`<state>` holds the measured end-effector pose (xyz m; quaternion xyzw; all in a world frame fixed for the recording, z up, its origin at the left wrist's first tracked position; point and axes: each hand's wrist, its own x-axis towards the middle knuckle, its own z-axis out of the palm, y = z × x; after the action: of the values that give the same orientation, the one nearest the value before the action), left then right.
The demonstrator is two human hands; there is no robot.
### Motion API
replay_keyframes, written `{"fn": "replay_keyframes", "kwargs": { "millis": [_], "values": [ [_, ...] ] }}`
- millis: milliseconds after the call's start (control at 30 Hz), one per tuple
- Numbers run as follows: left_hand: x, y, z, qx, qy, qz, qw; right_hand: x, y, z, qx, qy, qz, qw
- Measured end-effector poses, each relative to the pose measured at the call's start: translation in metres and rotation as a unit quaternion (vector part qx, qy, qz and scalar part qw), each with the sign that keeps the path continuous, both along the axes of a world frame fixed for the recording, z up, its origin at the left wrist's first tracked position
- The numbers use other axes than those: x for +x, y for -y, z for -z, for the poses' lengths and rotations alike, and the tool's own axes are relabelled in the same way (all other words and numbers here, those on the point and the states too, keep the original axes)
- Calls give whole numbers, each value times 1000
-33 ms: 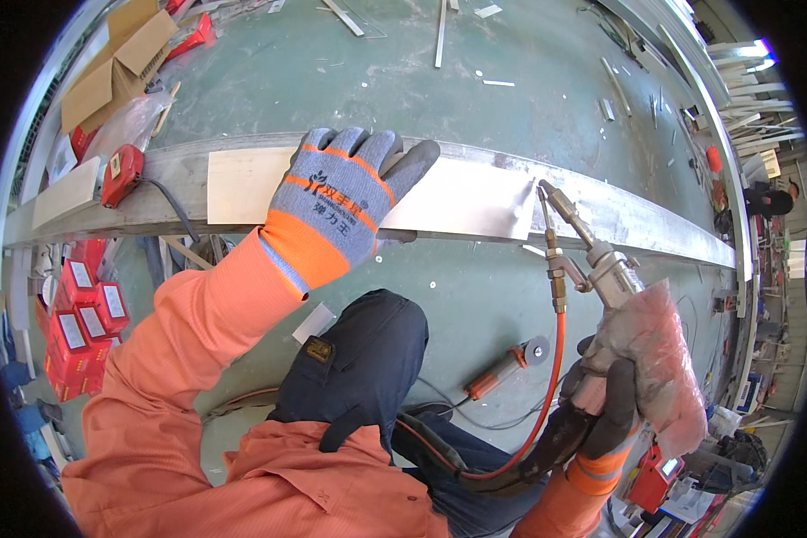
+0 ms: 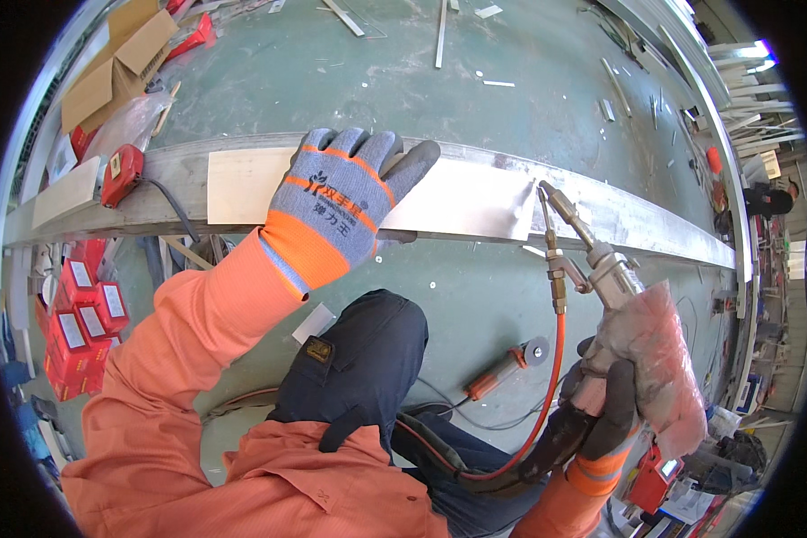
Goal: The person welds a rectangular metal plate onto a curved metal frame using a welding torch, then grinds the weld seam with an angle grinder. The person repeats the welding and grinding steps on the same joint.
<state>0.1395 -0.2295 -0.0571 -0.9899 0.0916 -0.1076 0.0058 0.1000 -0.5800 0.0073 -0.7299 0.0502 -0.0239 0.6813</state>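
My left hand [image 2: 341, 193], in a grey and orange work glove, lies across a pale flat metal plate [image 2: 471, 199]. Its fingers bend at the plate's far edge, so their tips are hidden, and the thumb stretches to the right. Beneath the plate runs a long metal beam [image 2: 655, 220]. In my right hand [image 2: 601, 417], dark-gloved, is a welding gun [image 2: 617, 276] whose rear is wrapped in clear plastic. Its nozzle tip meets or hovers just by the plate's right end; I cannot tell if they touch. A thin side tube on the gun joins an orange hose [image 2: 551, 386].
A red tape measure [image 2: 122, 176] sits on the beam's left part. On the floor nearer me lies an angle grinder [image 2: 507, 369] with its cord. Several red boxes [image 2: 81, 336] are stacked at left, below an open cardboard box [image 2: 117, 72]. Metal offcuts [image 2: 440, 34] litter the far floor.
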Motion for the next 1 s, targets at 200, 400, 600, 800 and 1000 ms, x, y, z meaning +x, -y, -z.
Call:
{"fn": "replay_keyframes", "kwargs": {
  "millis": [200,400,600,800,1000],
  "values": [
    [0,-1,3,11,11,2,1000,-1,11,10,6,8,7,1000],
    [-2,0,4,18,25,-1,1000,0,28,18,47,-18,3,999],
    [-3,1,1,8,35,10,999,6,48,39,154,1,23,988],
    [-6,0,0,20,73,10,997,2,2,-9,-76,36,-26,996],
    [-4,-1,1,3,68,13,998,-4,8,1,-19,17,5,1000]
  ]
}}
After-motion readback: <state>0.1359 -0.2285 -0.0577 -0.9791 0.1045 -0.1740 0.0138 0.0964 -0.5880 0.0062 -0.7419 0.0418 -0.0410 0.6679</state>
